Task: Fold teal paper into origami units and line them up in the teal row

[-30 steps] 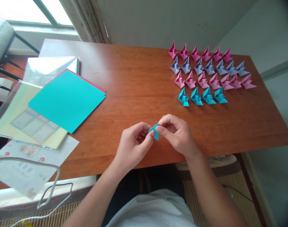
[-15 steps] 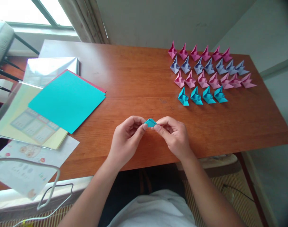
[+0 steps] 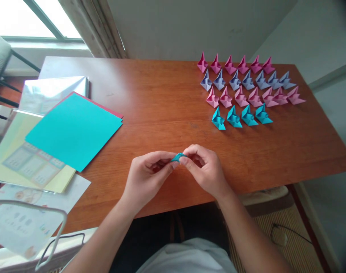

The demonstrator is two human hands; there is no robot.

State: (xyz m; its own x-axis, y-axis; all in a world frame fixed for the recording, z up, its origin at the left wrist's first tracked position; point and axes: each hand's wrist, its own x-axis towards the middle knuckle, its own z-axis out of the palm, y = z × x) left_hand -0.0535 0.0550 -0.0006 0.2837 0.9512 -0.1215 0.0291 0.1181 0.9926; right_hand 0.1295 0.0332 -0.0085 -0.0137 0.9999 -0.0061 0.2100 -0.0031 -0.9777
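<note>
Between my two hands is a small folded piece of teal paper (image 3: pixel 178 157), held just above the table near its front edge. My left hand (image 3: pixel 147 174) pinches its left end between thumb and fingers. On the other end, the thumb and forefinger of my right hand (image 3: pixel 205 168) are closed. My fingertips cover part of the paper, so its full shape is hidden. Beyond my right hand stands a row of teal folded paper figures (image 3: pixel 234 117) with pointed tips.
Behind the teal row are rows of pink (image 3: pixel 241 97), lavender (image 3: pixel 247 80) and magenta paper figures (image 3: pixel 230 65). At left, large teal sheets (image 3: pixel 76 129) lie on a yellow pad (image 3: pixel 59 185) beside a clear-wrapped pack (image 3: pixel 53 91). A printed sheet (image 3: pixel 33 220) and a bent grey bar (image 3: pixel 65 220) are nearer me.
The teal paper has tilted and looks narrower, with my right hand's fingers shifted further over it. The whole view has moved slightly.
</note>
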